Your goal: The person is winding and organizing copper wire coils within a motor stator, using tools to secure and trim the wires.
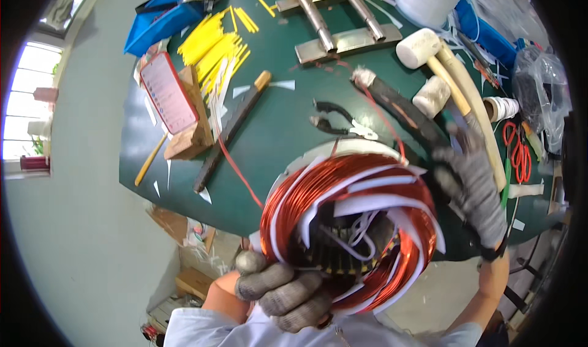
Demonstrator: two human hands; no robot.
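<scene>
A motor stator (352, 231) wound with thick loops of copper-coloured wire and white insulating strips is tilted toward me at the table's near edge. My left hand (285, 292), in a grey glove, has its fingers wrapped over the near left rim. Dark slots and a loop of white cord show inside the ring. To the right, my gloved right hand (474, 188) is blurred beside a dark wooden bar (401, 108) with a frayed end. Whether its fingers close on the bar I cannot tell. Black-handled pliers (346, 122) lie just beyond the stator.
White-headed mallets (419, 48) lie beyond my right hand, with red scissors (520, 154) farther right. A phone (169, 94) leans on a wooden block (193, 136) at the left, near another dark stick (233, 133). Yellow strips (211, 44) and a metal stand (349, 44) are farther back.
</scene>
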